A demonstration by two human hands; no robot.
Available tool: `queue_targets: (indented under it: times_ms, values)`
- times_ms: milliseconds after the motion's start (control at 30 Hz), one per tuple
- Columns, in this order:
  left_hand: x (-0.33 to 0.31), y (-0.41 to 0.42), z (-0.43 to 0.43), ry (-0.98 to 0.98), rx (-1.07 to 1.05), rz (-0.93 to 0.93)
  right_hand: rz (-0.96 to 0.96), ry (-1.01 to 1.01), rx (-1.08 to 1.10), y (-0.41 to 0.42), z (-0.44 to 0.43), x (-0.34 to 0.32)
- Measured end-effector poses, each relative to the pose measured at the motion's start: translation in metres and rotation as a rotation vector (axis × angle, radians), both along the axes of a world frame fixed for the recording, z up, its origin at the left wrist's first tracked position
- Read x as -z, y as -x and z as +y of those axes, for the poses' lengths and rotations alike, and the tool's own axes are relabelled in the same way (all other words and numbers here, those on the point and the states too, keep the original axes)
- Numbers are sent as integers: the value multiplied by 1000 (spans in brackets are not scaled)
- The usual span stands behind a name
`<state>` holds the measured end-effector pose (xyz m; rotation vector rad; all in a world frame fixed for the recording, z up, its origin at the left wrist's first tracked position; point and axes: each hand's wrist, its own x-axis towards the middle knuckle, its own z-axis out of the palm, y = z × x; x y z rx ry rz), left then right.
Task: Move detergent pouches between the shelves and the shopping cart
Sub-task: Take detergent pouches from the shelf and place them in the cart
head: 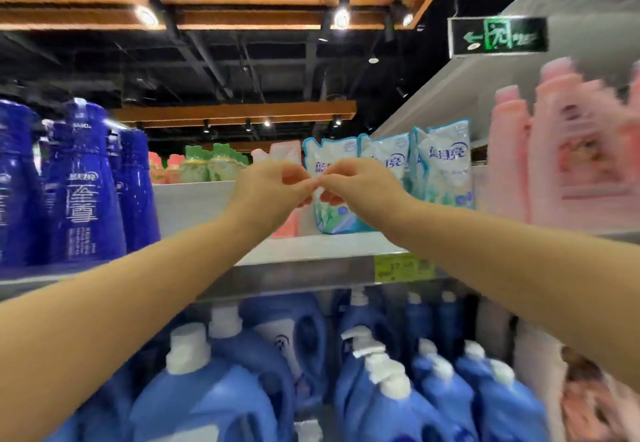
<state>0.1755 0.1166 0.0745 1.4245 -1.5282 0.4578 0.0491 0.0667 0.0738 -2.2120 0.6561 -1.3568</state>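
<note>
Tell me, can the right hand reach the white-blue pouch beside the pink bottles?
Probably yes. The right hand is already up at the shelf, and the pouch stands just to its right with nothing in front of it.

Three white and pale-blue detergent pouches with dark blue lettering stand upright in a row on the grey upper shelf (311,247). The nearest pouch (332,216) is directly behind the right hand (360,185), its middle hidden where the fingertips meet those of the left hand (270,185). The second pouch (389,157) and third pouch (445,164) stand beyond the right hand, to its right. A pink pouch (287,152) stands upright behind the left hand, mostly hidden.
</note>
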Motion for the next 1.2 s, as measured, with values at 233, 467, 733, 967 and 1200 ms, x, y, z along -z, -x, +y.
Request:
queue_targets:
  times_ms: [233,467,733,967,1200]
  values:
    - [79,88,81,38,335,265,-101,155,355,90,114,74]
    - [166,223,167,-50,547,562,-289,-226,382,203,225,171]
    - [265,405,235,-325,693,696,-385,-511,622,385,311,281]
    - [340,597,272,-567,816,745,-424,-628,974,570,371,341]
    - [427,724,267,-866,870,592,-537,-845,1303,695,410,421]
